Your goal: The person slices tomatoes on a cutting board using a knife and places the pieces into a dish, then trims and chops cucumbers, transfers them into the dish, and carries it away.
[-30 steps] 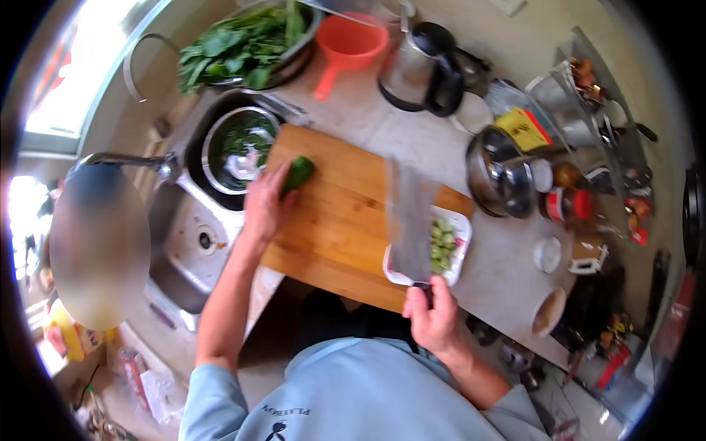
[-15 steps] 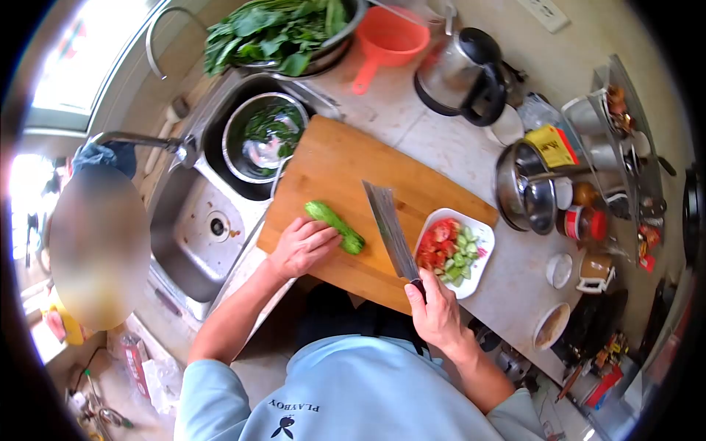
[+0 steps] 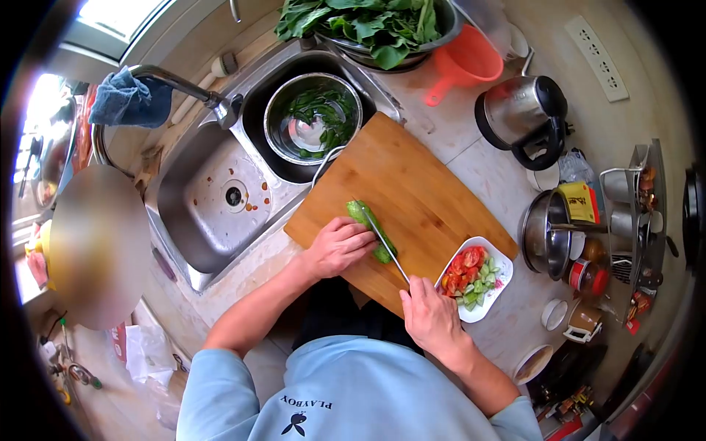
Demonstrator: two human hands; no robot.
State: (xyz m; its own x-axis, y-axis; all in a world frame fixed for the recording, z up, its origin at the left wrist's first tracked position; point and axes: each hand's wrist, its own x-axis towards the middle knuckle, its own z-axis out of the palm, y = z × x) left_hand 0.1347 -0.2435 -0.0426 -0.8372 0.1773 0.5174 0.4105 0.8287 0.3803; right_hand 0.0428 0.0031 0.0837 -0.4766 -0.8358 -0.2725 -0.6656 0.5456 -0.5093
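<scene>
A green cucumber-like vegetable (image 3: 382,253) lies on the wooden cutting board (image 3: 434,191). My left hand (image 3: 340,248) grips it from the left with curled fingers. In my right hand (image 3: 434,316) is the handle of a knife (image 3: 384,239), whose blade, seen nearly edge-on, lies lengthwise over the vegetable. Whether the blade has entered it cannot be told. To the right, a white dish (image 3: 502,269) overlaps the board's corner and holds red tomato pieces (image 3: 462,269) and pale green chunks (image 3: 479,287).
Behind the board's left side is a double sink (image 3: 213,220) with a metal bowl of greens (image 3: 275,110). Leafy vegetables (image 3: 382,29), a red strainer (image 3: 471,55) and a kettle (image 3: 515,110) stand at the back. Metal bowls (image 3: 540,235) and jars sit at right.
The vegetable has come from the board's far left to the near edge with my left hand. The knife has moved left from above the dish onto the vegetable. The view has shifted.
</scene>
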